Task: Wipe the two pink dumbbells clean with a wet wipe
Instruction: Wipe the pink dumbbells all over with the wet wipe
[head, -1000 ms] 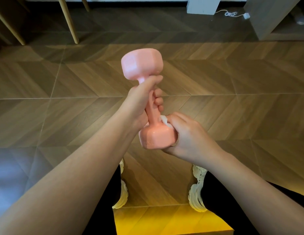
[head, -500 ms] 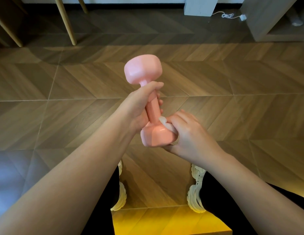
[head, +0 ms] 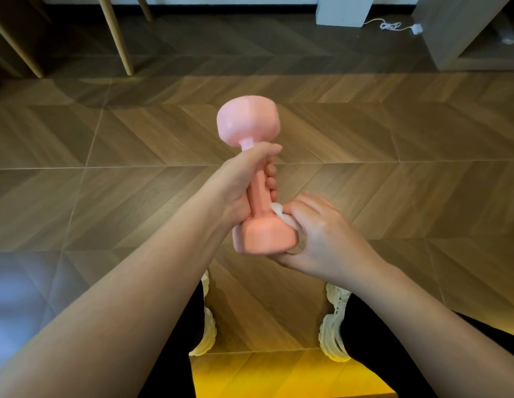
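- Pink dumbbell [head: 259, 192], smooth moulded, hexagonal heads; head view: held in mid-air above the brown herringbone wood floor [head: 393, 168], in front of the person's legs. The second one is not in view.
- Left hand [head: 238, 182]: fingers and thumb wrapped round the handle.
- Right hand [head: 322, 234]: bent fingers pinch the crumpled white wet wipe [head: 281, 214] against the near head's right flank.
- Change: the wipe has slid from the neck onto the flank and the fingers have loosened. Judged: near head in progress, far head still pending.
- Long axis: near-to-far, far head raised, pointing away.
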